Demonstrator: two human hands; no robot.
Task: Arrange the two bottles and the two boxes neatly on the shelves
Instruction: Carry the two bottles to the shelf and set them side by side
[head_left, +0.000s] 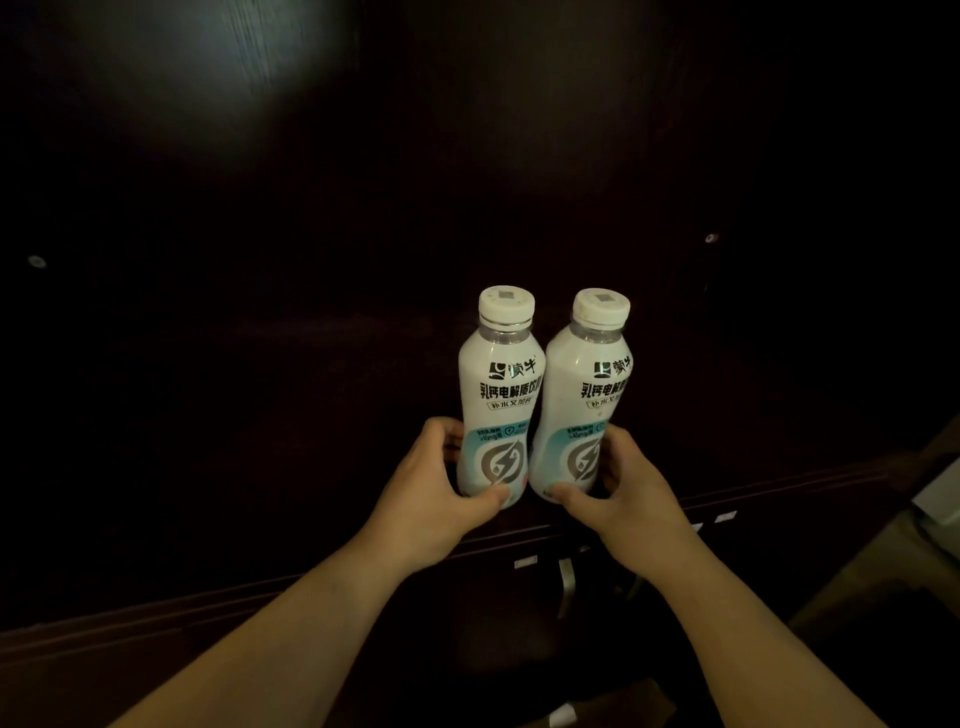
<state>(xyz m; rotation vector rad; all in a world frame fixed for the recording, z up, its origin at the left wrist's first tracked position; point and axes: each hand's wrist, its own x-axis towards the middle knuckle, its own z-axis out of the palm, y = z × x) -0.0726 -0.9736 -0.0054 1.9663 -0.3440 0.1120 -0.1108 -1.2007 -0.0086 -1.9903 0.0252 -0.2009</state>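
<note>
Two white bottles with white caps and pale blue labels stand upright side by side, touching, inside a dark wooden shelf compartment. My left hand (441, 493) grips the base of the left bottle (501, 395). My right hand (623, 493) grips the base of the right bottle (587, 400). Whether the bottles rest on the shelf board or hang just above it, I cannot tell. No boxes are in view.
The dark shelf's front edge (779, 488) runs from lower left to upper right. Below it are metal handles (566, 587) on cabinet doors. A pale object (940, 493) sits at the right edge, with a wooden floor below it.
</note>
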